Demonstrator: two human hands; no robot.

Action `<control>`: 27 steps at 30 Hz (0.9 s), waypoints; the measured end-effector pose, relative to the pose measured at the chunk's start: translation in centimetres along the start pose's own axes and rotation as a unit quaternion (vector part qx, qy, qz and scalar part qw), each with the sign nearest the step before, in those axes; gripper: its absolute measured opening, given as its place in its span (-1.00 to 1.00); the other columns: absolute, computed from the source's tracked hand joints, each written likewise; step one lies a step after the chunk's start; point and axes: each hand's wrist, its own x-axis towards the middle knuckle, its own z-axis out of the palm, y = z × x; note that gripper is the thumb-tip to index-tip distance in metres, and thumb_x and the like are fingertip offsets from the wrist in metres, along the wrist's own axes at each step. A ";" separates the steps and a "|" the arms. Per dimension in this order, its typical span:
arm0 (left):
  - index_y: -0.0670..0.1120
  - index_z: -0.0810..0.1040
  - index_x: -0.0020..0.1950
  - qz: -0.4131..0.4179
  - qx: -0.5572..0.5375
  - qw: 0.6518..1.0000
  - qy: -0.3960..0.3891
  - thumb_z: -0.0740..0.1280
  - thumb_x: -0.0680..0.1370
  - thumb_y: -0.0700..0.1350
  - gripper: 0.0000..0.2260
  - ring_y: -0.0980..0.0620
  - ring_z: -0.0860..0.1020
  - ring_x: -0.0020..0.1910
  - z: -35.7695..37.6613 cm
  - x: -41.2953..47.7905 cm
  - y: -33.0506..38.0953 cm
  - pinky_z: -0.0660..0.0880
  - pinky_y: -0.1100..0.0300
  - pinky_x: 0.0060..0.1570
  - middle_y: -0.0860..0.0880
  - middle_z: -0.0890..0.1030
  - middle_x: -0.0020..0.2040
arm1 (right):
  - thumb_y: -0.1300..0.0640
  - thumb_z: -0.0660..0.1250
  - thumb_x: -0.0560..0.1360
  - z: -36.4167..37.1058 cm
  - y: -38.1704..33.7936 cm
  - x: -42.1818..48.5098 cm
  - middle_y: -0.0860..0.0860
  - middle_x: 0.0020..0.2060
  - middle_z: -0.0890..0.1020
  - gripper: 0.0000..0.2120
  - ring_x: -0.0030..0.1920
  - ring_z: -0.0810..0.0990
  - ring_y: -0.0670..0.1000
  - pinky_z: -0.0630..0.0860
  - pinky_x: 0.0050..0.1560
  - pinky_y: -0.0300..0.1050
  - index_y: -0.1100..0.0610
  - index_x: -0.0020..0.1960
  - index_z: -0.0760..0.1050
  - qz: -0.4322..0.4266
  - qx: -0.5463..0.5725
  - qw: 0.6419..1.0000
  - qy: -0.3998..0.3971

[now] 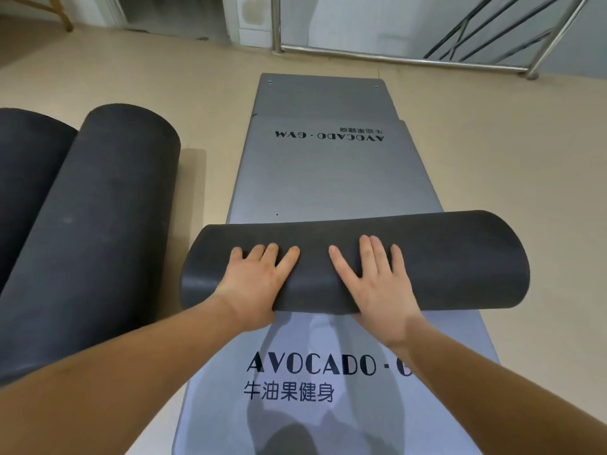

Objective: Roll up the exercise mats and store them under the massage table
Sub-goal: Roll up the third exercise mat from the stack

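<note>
Lettered grey mat (312, 421) lies on the beige floor (525, 159); on it, left hand (253, 280) and right hand (377, 284) press flat-palmed on a dark half-rolled mat (460, 257). Two finished rolls (108, 208) lie left; steel railing (394, 57) beyond.

A half-rolled dark grey foam exercise mat (427, 257) lies crosswise at centre, its flat part running toward 12 o'clock. Two rolled dark foam mats (98, 208) lie at 9 o'clock.
</note>
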 end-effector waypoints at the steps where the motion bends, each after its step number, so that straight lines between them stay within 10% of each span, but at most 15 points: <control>1: 0.06 -0.16 0.65 0.001 -0.004 1.000 -0.004 0.47 0.43 0.14 0.01 -0.15 0.36 0.46 -0.4 -0.1 0.0 0.32 -0.21 0.39 -0.10 0.31 0.50 | -0.23 0.44 0.51 -0.4 0.5 0.3 0.40 0.58 0.11 0.16 0.59 0.11 0.42 0.09 0.58 0.41 0.06 0.68 -0.36 -0.009 0.006 1.000 0.005; 11: 0.27 0.29 0.39 0.095 -0.099 0.982 -0.132 0.53 0.27 0.19 -0.25 0.03 0.62 -0.01 -7.9 -7.0 -0.5 0.63 0.04 0.02 0.14 0.62 0.07 | -0.30 0.60 0.28 -9.5 3.1 -3.9 -0.03 0.19 0.51 -0.03 0.19 0.51 0.08 0.52 0.25 0.06 -0.20 0.51 0.12 -0.124 0.098 0.971 -0.178; 17: 0.31 0.52 0.32 0.080 -0.278 0.879 -0.380 0.73 0.27 0.00 -0.30 0.11 0.62 0.20 -11.5 -6.7 -3.4 0.62 0.06 0.25 0.25 0.63 0.22 | -0.15 0.79 0.13 -12.2 4.8 -2.0 -0.24 0.18 0.57 -0.03 0.25 0.58 0.01 0.58 0.34 0.09 -0.36 0.40 0.34 -0.136 0.249 0.871 -0.400; 21: 0.22 0.14 0.68 0.015 -0.219 0.938 -0.267 0.68 0.33 0.15 0.06 -0.02 0.35 0.56 -10.5 -6.6 -3.9 0.41 -0.03 0.50 0.16 0.30 0.60 | -0.11 0.81 0.12 -9.6 4.8 1.1 -0.18 0.40 0.49 0.11 0.48 0.48 0.11 0.48 0.48 0.22 -0.36 0.53 0.31 -0.103 0.279 0.856 -0.423; 27: 0.02 0.61 0.30 0.112 -0.058 0.986 0.112 0.42 0.41 0.23 -0.48 -0.09 0.60 0.17 -5.8 -12.3 -2.0 0.66 -0.03 0.03 -0.02 0.59 0.28 | -0.24 0.71 0.27 -10.0 6.6 3.9 -0.10 0.46 0.49 -0.03 0.41 0.53 0.09 0.49 0.37 0.13 -0.19 0.56 0.32 -0.021 0.240 0.937 -0.252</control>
